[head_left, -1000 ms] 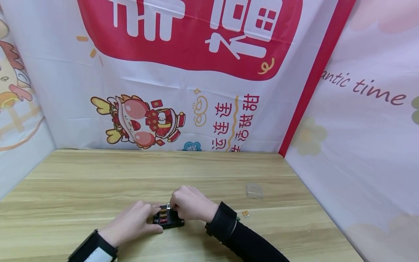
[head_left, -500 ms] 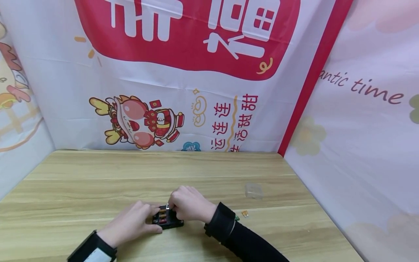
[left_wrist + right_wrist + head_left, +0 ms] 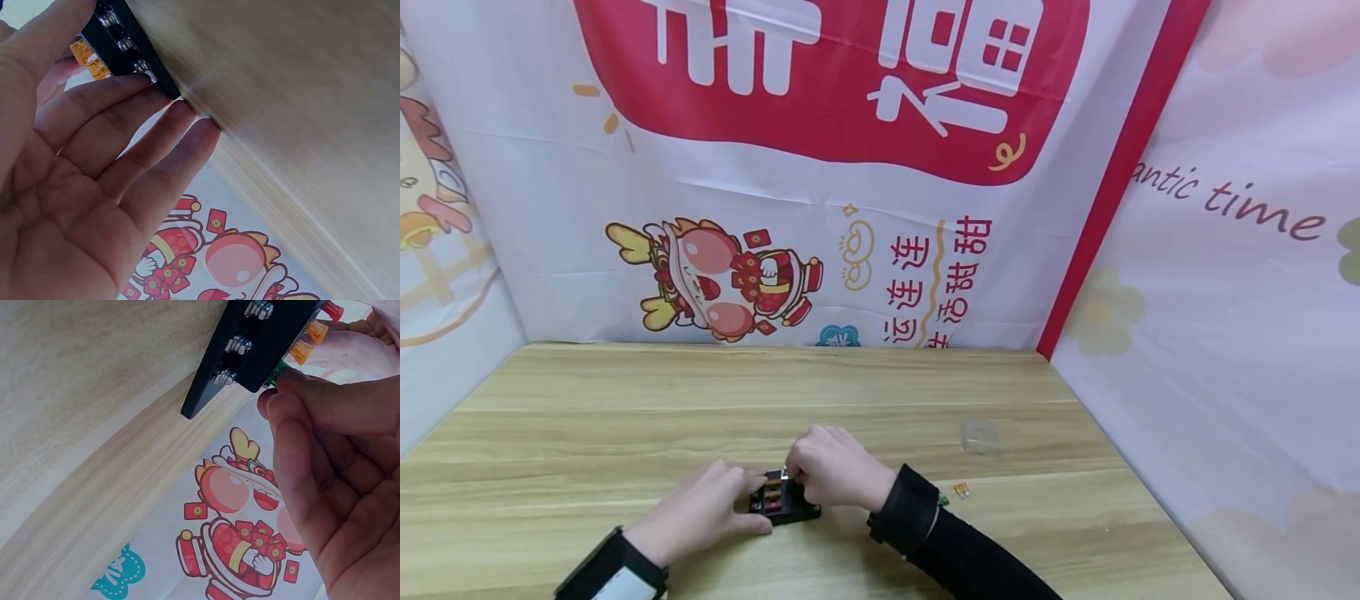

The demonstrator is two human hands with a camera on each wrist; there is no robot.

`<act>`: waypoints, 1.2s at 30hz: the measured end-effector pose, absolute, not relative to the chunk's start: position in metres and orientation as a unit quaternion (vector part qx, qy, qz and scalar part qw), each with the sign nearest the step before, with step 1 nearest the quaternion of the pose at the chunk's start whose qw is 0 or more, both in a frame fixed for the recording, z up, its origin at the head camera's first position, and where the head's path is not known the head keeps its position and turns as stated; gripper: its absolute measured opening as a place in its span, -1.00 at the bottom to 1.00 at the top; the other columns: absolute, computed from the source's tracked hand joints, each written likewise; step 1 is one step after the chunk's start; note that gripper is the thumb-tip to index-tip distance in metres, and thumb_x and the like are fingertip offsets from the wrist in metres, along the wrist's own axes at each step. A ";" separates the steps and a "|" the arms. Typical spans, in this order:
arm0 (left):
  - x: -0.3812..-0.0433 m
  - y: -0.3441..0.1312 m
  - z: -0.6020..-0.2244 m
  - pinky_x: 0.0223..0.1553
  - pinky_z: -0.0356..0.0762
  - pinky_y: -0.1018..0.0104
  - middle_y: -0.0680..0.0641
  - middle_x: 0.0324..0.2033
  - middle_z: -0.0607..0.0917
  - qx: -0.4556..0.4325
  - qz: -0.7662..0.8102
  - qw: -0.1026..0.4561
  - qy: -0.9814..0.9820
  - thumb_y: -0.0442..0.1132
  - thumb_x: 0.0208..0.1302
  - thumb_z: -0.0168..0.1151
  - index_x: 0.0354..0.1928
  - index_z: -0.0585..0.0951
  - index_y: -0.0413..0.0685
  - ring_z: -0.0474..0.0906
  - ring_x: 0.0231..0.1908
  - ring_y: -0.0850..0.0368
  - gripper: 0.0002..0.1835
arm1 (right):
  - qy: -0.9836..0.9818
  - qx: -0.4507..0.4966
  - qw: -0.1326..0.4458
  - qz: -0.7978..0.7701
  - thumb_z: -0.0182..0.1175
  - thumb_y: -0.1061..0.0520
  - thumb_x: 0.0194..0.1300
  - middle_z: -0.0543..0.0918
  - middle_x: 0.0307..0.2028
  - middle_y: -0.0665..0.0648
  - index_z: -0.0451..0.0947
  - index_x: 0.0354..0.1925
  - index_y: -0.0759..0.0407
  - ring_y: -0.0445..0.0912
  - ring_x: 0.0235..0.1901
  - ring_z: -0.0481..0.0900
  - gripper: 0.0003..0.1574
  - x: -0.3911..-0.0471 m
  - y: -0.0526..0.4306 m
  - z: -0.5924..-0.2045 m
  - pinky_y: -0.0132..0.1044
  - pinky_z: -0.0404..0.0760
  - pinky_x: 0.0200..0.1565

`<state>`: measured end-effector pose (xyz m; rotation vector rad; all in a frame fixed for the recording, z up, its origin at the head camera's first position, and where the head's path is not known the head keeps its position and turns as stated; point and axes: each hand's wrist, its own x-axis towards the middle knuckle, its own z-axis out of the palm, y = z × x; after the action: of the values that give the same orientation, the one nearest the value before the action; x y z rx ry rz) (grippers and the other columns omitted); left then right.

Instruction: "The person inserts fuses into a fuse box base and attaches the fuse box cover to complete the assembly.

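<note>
A black fuse box (image 3: 797,505) with screw terminals along its side lies on the table between both hands. My left hand (image 3: 711,508) grips its left end between thumb and fingers. In the right wrist view, orange blade fuses (image 3: 301,352) and a red blade fuse (image 3: 333,310) stand in the box's top. My right hand (image 3: 842,468) pinches a green blade fuse (image 3: 279,372) between thumb and index finger at the end of that row. The fingertips cover most of the green fuse, and I cannot tell how deep it sits.
To the right on the wooden table (image 3: 625,408) lie an orange blade fuse (image 3: 962,490) and a small green piece (image 3: 943,500) partly behind the right wrist strap. Farther back is a clear plastic cover (image 3: 981,437). Printed cloth walls stand behind and at both sides.
Both hands keep their places on the fuse box and the green fuse. The head view has shifted very slightly; nothing else visibly moves.
</note>
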<state>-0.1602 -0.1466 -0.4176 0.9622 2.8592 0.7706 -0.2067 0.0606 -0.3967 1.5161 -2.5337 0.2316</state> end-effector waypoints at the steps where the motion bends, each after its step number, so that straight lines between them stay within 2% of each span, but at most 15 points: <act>1: -0.160 -0.147 -0.418 -0.41 0.37 0.34 -0.05 -0.10 0.74 0.309 0.246 0.014 0.919 0.04 0.08 0.48 -0.10 0.75 -0.05 0.44 -0.44 0.31 -0.59 | -0.852 0.509 0.089 0.079 0.27 0.44 -0.05 0.30 -0.67 -0.15 0.51 -0.66 0.03 -0.33 -0.68 0.11 -0.67 -0.207 0.061 -0.397 -0.53 0.08 -0.59; 12: -0.160 -0.147 -0.419 -0.40 0.38 0.33 -0.08 -0.09 0.73 0.312 0.233 -0.003 0.921 0.04 0.07 0.49 -0.06 0.74 -0.12 0.43 -0.43 0.30 -0.53 | -0.855 0.503 0.073 0.098 0.26 0.44 -0.04 0.30 -0.69 -0.14 0.51 -0.66 0.05 -0.33 -0.69 0.11 -0.68 -0.207 0.062 -0.396 -0.53 0.09 -0.59; 20: -0.160 -0.147 -0.418 -0.37 0.42 0.33 -0.13 -0.06 0.72 0.301 0.236 0.012 0.924 0.07 0.07 0.48 -0.05 0.73 -0.13 0.47 -0.38 0.31 -0.50 | -0.863 0.489 0.063 0.111 0.30 0.44 -0.06 0.43 -0.64 -0.18 0.62 -0.59 0.04 -0.35 -0.64 0.27 -0.71 -0.209 0.064 -0.398 -0.57 0.25 -0.51; 28: -0.160 -0.147 -0.418 -0.39 0.39 0.34 -0.11 -0.07 0.72 0.311 0.238 0.003 0.920 0.04 0.07 0.49 -0.06 0.74 -0.12 0.45 -0.41 0.30 -0.53 | -0.858 0.501 0.062 0.093 0.27 0.45 -0.06 0.37 -0.67 -0.16 0.59 -0.62 0.04 -0.33 -0.66 0.19 -0.69 -0.209 0.061 -0.396 -0.54 0.16 -0.55; 36: -0.160 -0.148 -0.418 -0.39 0.38 0.34 -0.11 -0.06 0.72 0.309 0.234 0.004 0.922 0.06 0.07 0.48 -0.06 0.74 -0.11 0.44 -0.40 0.30 -0.53 | -0.860 0.500 0.042 0.088 0.31 0.40 0.05 0.51 -0.58 -0.19 0.70 -0.48 0.04 -0.36 -0.60 0.33 -0.75 -0.210 0.063 -0.394 -0.57 0.29 -0.49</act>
<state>-0.1599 -0.1476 -0.4175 0.9678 2.8899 0.7319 -0.2104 0.0630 -0.3943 1.5314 -2.6334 0.2692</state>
